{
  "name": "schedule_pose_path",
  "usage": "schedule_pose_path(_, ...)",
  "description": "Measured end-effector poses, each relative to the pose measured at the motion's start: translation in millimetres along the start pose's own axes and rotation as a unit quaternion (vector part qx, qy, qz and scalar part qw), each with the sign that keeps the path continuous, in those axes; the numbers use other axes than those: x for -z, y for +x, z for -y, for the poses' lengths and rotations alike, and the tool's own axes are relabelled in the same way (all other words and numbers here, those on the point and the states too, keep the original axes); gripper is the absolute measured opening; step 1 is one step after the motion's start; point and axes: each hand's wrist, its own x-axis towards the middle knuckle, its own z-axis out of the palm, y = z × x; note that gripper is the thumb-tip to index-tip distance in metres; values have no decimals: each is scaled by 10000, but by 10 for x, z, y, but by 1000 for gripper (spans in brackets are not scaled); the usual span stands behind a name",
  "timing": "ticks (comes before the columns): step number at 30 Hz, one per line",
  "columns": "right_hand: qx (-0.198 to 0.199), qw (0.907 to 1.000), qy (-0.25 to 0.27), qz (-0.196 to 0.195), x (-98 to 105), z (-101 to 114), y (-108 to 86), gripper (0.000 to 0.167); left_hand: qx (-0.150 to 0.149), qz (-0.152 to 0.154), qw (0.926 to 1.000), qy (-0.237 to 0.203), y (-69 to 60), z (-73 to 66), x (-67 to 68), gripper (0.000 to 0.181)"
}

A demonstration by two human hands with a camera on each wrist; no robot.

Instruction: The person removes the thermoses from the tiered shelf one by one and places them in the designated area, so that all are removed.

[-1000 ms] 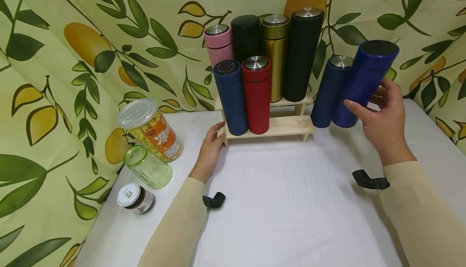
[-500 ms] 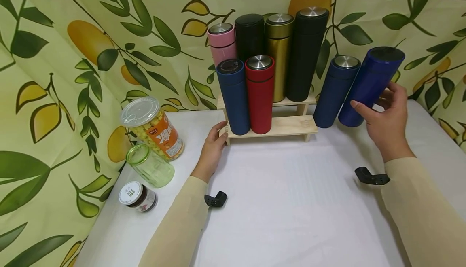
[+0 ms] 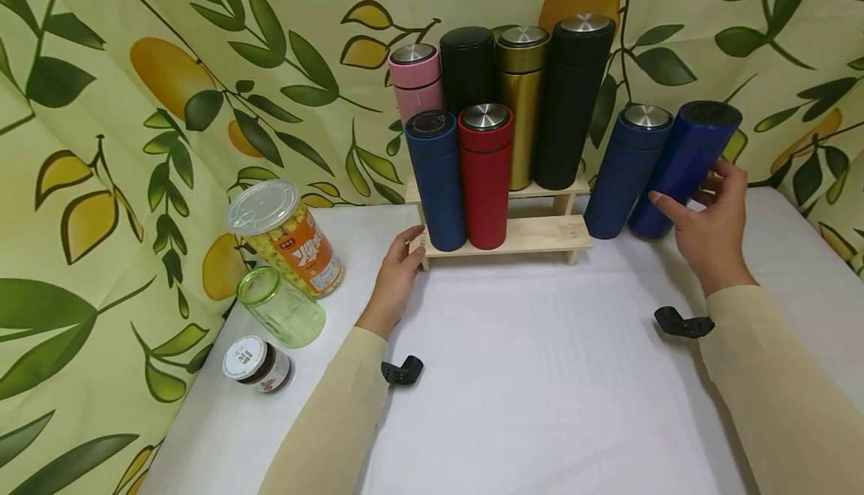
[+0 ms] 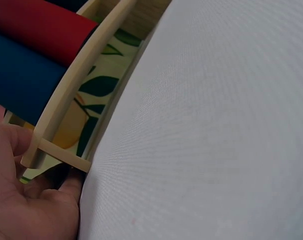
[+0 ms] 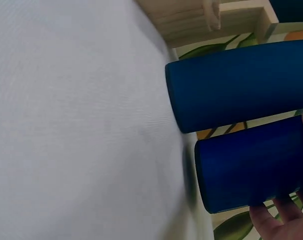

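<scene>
My right hand grips a bright blue thermos flask, thumb on one side and fingers on the other. It stands just right of a navy flask; in the right wrist view its base is close to the white cloth, contact unclear. At the left end of a two-step wooden rack, my left hand holds the lower shelf's end between thumb and fingers. A blue flask and a red flask stand on that shelf. Behind them are pink, black, gold and tall black flasks.
On the left stand a lidded tub of yellow snacks, a green-tinted glass and a small jar with a white lid. A leaf-patterned curtain hangs behind and beside the cloth-covered table.
The bright blue flask has come down in my right hand and now stands lower beside the navy flask. My left hand stays at the rack's end. The head view has shifted slightly.
</scene>
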Motion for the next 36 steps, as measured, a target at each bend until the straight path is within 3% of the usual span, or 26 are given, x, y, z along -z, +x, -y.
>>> schedule_pose_path(15, -104, 9996, -1, 244, -23, -100, -7, 89, 16, -11, 10000, -21, 0, -19, -3, 47)
schedule_pose_path(21, -16, 9999, -54, 138, 24, -68, -30, 90, 29, -5, 10000, -82, -3, -11, -5, 47)
schedule_pose_path(36, 407, 9984, 190, -340, 164, 279, -152, 83, -38, 33, 10000, -47, -17, -21, -2, 47)
